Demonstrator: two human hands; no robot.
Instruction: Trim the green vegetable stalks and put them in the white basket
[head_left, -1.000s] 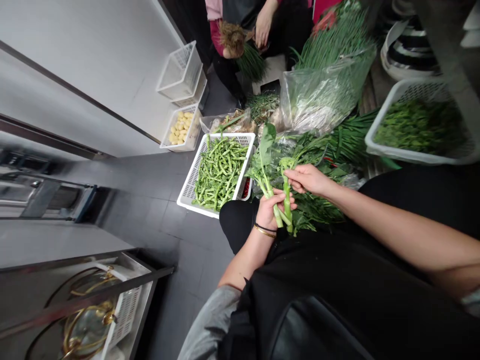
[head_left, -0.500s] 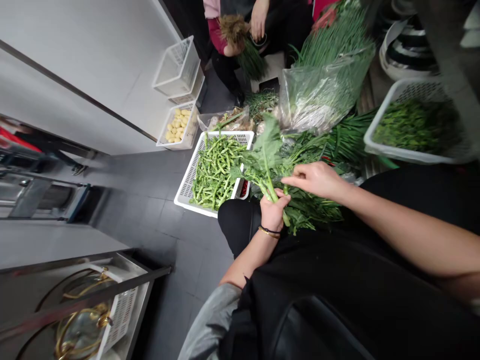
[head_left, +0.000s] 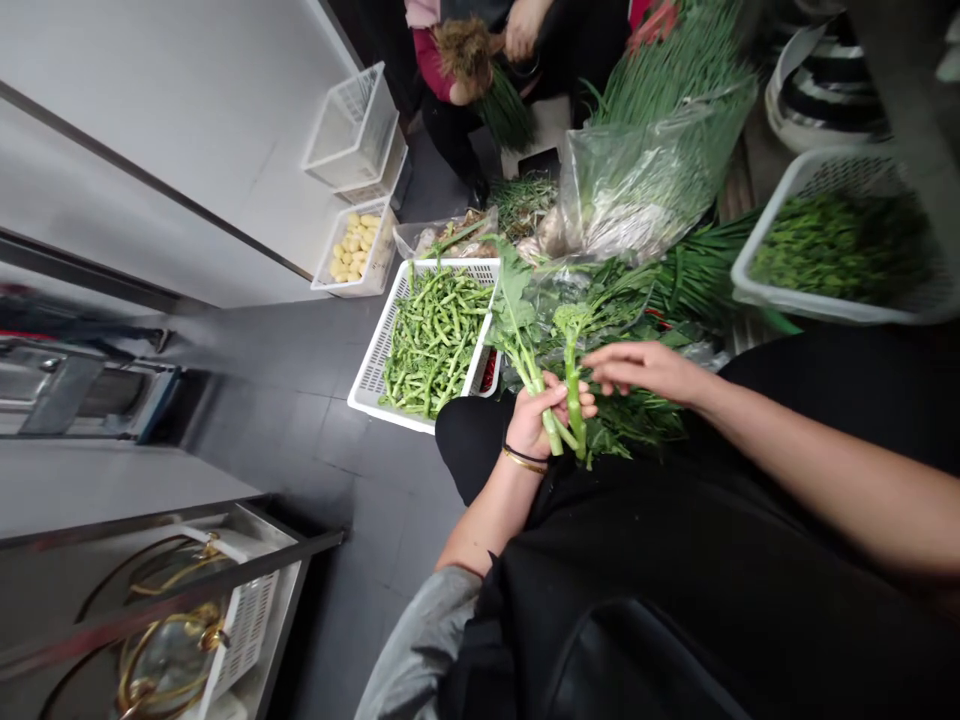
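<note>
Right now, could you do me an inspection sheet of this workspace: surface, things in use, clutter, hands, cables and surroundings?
Surface: dark tiled floor.
Things in use: green stalks with leaves; a white basket filled with cut green pieces.
Clutter: a clear plastic bag around long greens; loose trimmings beside it.
Hands: left hand grips the stalks; right hand is open, fingertips close to them; contact cannot be told.
Cables: nothing seen.
Surroundings: a crate of pale yellow produce near the wall; another person's hand beside a rooted bunch; glass lids on a shelf.
</note>
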